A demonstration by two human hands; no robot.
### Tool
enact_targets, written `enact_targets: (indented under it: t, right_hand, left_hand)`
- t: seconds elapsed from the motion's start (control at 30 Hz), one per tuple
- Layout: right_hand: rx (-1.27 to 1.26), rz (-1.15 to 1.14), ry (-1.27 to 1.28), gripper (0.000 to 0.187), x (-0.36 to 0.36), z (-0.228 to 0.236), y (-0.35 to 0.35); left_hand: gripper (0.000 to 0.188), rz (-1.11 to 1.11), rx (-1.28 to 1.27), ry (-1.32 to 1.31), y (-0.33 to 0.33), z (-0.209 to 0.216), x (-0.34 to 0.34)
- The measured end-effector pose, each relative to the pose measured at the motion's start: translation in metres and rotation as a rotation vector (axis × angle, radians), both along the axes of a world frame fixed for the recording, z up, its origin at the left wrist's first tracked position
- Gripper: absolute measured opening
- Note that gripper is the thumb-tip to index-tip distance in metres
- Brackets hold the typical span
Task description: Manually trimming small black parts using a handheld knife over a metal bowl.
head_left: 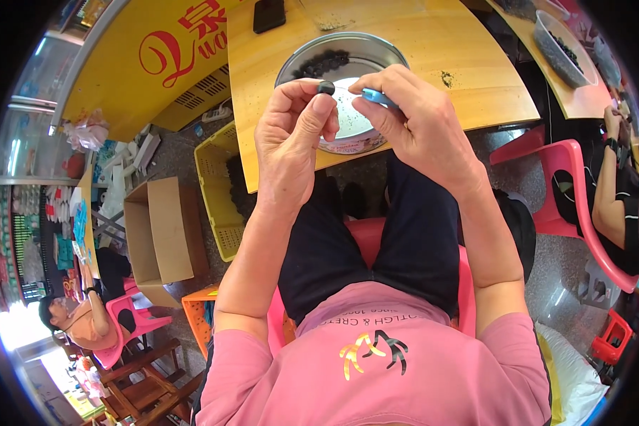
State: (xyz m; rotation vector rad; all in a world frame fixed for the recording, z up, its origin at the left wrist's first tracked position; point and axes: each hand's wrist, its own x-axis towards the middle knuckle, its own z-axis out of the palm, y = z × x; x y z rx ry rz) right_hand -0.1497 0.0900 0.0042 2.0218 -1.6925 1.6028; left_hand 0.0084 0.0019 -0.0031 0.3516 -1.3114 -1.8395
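Observation:
My left hand (291, 135) pinches a small dark rounded piece (326, 87) between thumb and fingers. Facing it, my right hand (426, 117) is closed on a small blue-handled tool (378, 98); its thin tip points toward the dark piece. Both hands are raised over the table's near edge. Beneath and beyond them stands a wide metal basin (389, 46) with a heap of black pieces (321, 64) at its left side. A round tin with a pale inside (355, 122) sits at the near side, specked with dark crumbs and partly hidden by my hands.
A black phone (268, 14) lies at the back of the wooden table (468, 64). Left of my legs are a yellow crate (225, 231) and an open cardboard box (165, 231). People sit on both sides; a clear tub (564, 51) of dark pieces stands far right.

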Motion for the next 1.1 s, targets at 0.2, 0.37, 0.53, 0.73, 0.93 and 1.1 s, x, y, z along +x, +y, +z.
enact_targets:
  t: [0.2, 0.37, 0.53, 0.73, 0.93, 1.1]
  right_hand:
    - [0.000, -0.045, 0.102, 0.016, 0.000, -0.002, -0.003]
    - [-0.040, -0.071, 0.143, 0.016, -0.001, -0.003, -0.004]
    - [-0.037, -0.092, 0.141, 0.016, -0.001, -0.004, -0.005]
    - [-0.047, -0.090, 0.142, 0.018, -0.002, -0.006, -0.007]
    - [-0.086, -0.103, 0.155, 0.021, -0.002, -0.008, -0.009]
    - [0.044, -0.263, 0.103, 0.018, -0.007, -0.017, -0.007]
  left_hand:
    - [0.019, -0.004, -0.091, 0.011, -0.004, -0.004, 0.003]
    - [0.020, -0.012, -0.125, -0.003, -0.005, -0.006, 0.004]
    - [0.019, -0.020, -0.140, -0.003, -0.007, -0.008, 0.002]
    - [0.019, 0.013, -0.121, -0.004, -0.004, -0.004, -0.001]
    - [0.019, 0.023, -0.117, -0.018, -0.004, -0.001, 0.002]
    - [0.018, -0.080, -0.086, 0.038, 0.009, 0.012, 0.011]
